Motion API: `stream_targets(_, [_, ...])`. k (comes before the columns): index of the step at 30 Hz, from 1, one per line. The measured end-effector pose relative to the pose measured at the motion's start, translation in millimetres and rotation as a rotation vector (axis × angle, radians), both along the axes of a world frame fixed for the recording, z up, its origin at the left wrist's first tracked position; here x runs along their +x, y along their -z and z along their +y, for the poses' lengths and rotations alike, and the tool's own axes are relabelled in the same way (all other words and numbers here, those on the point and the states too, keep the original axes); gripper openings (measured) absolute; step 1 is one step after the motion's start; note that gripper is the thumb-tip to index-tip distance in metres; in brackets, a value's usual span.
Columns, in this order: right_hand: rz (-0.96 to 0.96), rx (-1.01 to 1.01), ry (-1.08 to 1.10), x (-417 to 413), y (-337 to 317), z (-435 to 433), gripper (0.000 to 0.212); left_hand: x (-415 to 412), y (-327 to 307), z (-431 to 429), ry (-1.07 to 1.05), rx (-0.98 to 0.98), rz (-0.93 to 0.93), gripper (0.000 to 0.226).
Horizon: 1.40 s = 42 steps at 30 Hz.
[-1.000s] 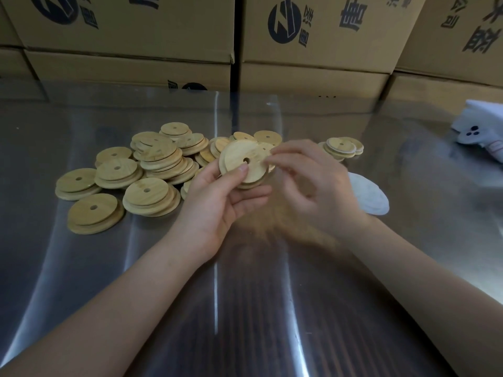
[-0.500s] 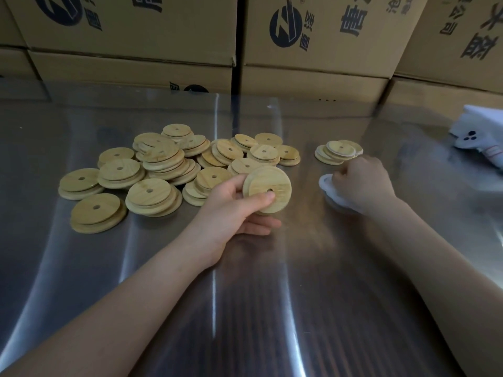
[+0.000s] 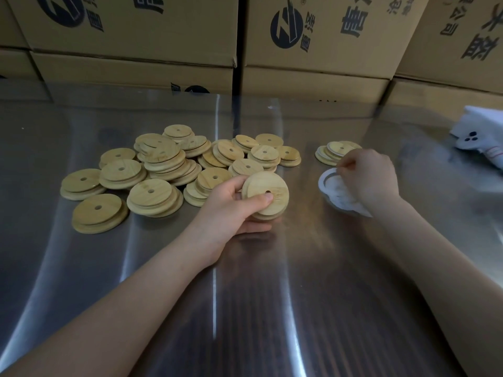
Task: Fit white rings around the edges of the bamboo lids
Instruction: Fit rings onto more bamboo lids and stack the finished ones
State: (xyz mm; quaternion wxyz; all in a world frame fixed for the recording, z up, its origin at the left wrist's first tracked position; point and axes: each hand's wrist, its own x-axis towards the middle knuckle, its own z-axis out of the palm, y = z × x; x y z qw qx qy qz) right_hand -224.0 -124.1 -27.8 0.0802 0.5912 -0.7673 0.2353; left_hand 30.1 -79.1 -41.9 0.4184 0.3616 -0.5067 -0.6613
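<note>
A loose heap of bamboo lids (image 3: 152, 170) lies on the steel counter (image 3: 81, 268) at the left. Just right of it, the left hand (image 3: 231, 205) grips 1 lid (image 3: 272, 186), thumb across its face and fingers curled beneath. The white rings (image 3: 328, 183) lie apart to the lid's right, under the knuckles-up right hand (image 3: 370, 180), whose bent fingers (image 3: 347, 167) appear to pinch the top ring. The ring must travel leftward to the lid.

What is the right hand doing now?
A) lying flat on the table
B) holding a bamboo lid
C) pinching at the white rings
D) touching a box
C: the right hand pinches at the white rings, while the left hand holds the lid.
</note>
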Motion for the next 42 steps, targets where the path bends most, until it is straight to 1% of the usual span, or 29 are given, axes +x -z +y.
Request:
stream_targets(3, [-0.01,-0.025,-0.007,-0.1,-3.3,2.9,0.023,0.8,0.3,-0.4,-0.006,0.017,0.013,0.028])
stream_targets(7, [0.041,-0.029,-0.01,-2.7,-3.9,3.8,0.02,1.0,1.3,-0.7,0.0,0.004,0.004,0.027])
stream_targets(9, [0.009,-0.05,-0.031,-3.5,-3.1,3.6,0.018,1.0,1.9,-1.1,-0.006,0.013,0.012,0.026])
stream_targets(14, [-0.249,-0.154,-0.094,2.0,-4.3,5.4,0.007,1.5,2.1,-2.5,-0.016,0.043,0.035,0.025])
stream_targets(16, [-0.346,-0.19,-0.15,7.8,-7.4,9.1,0.008,1.2,1.8,-2.0,-0.021,0.039,0.042,0.025])
stream_targets(18, [-0.431,-0.224,-0.238,15.7,-11.7,14.2,0.014,1.2,1.3,-1.7,-0.021,0.037,0.046,0.025])
stream_targets(21, [-0.611,-0.2,-0.379,27.8,-18.9,23.1,0.016,2.0,1.0,-1.7,-0.006,0.04,0.029,0.024])
stream_targets(23, [-0.659,-0.172,-0.443,33.6,-22.0,27.8,0.014,2.0,1.8,-1.8,-0.001,0.04,0.011,0.025])
stream_targets(26, [-0.596,-0.167,-0.472,39.7,-20.8,31.1,0.008,0.9,2.7,-2.2,-0.008,0.046,0.003,0.027])
stream_targets(31, [-0.326,-0.232,-0.517,43.1,-16.1,32.5,0.003,0.1,5.3,-5.0,-0.046,0.042,0.012,0.041])
stream_targets(33, [-0.284,-0.272,-0.553,43.8,-16.0,33.8,0.003,-0.6,6.0,-5.4,-0.046,0.034,0.023,0.044])
stream_targets(35, [-0.364,-0.279,-0.596,46.1,-17.6,35.6,0.006,-1.1,6.4,-5.6,-0.057,0.034,0.04,0.047])
stream_targets(38, [-0.62,-0.213,-0.716,51.9,-22.1,39.8,0.013,-1.8,5.6,-4.7,-0.077,0.046,0.056,0.05])
stream_targets(40, [-0.755,-0.14,-0.796,55.3,-24.7,42.4,0.013,-2.3,3.8,-3.9,-0.077,0.076,0.079,0.045])
stream_targets(42, [-0.837,-0.04,-0.858,57.2,-25.7,43.9,0.012,-2.6,0.8,-2.8,-0.057,0.121,0.109,0.033])
